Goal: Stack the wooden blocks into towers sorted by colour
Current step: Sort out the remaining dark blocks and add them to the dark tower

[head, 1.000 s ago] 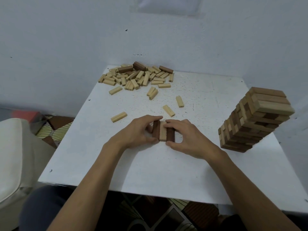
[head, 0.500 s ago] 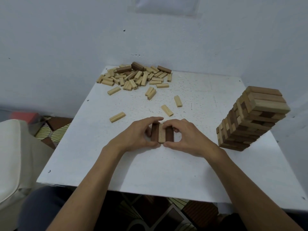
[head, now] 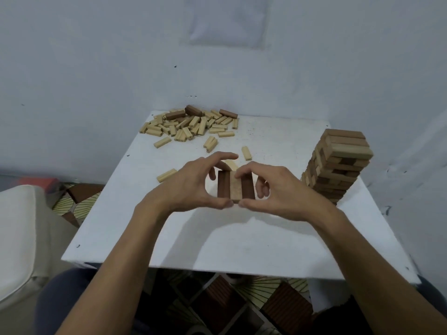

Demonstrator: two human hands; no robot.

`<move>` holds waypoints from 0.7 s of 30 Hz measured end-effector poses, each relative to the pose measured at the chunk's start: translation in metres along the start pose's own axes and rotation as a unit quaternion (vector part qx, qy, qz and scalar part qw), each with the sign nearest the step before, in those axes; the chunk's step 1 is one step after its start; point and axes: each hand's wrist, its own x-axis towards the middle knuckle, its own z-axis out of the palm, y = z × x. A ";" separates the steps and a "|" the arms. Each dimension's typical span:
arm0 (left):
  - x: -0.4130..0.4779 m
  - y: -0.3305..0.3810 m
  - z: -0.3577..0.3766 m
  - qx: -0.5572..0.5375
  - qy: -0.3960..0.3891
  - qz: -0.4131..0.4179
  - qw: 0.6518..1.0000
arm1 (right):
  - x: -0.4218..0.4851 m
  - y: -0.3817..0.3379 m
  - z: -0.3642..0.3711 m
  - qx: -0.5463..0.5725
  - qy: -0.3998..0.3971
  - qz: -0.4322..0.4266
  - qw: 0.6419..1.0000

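Pinching in from both sides, the left hand [head: 191, 187] and the right hand [head: 278, 192] have a row of three blocks [head: 235, 188] caught between them. Both thumbs are tucked against the near ends and almost meet, and the right forefinger is hooked onto the far end. The left forefinger arches over the far end too, though I can't tell if it touches. It goes dark block [head: 223, 187], light block [head: 235, 192], dark block [head: 247, 189], side by side and flush. All three long axes run straight away from the person, near ends at the thumbs, far ends pointing at the back wall. The soft shadow on the table [head: 242, 250] under the wrists says the set is probably held just clear of the surface, flat and level. Going outward, a single pale block [head: 231, 164] peeks out just beyond the fingertips, another [head: 246, 153] lies further on, and one more [head: 167, 175] sits off the left hand's knuckles. Well beyond both hands lies the loose pile [head: 191, 125], mostly pale with a few dark pieces on top. The big one is the tower [head: 338, 165], upright off to the right and near the right hand, so that hand would lead any carry over there. It already mixes pale and dark layers, and this row is mixed as well, so the colour sort looks far from settled. Any sideways carry needs both pinches kept even, or the middle block could slip out.
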 end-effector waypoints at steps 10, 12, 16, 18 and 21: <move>0.040 0.102 -0.027 0.015 0.045 0.084 0.995 | -0.048 -0.027 -0.108 -0.019 0.067 0.024 0.997; 0.058 0.117 -0.021 0.015 0.044 0.096 0.994 | -0.055 -0.018 -0.126 -0.002 0.082 0.034 0.996; 0.096 0.138 -0.003 0.005 0.032 0.107 0.994 | -0.066 0.007 -0.157 0.012 0.085 0.052 0.995; 0.114 0.144 0.006 -0.009 0.019 0.106 0.994 | -0.070 0.019 -0.168 0.016 0.087 0.070 0.994; 0.134 0.150 0.018 -0.019 0.004 0.103 0.994 | -0.073 0.036 -0.180 0.011 0.085 0.089 0.992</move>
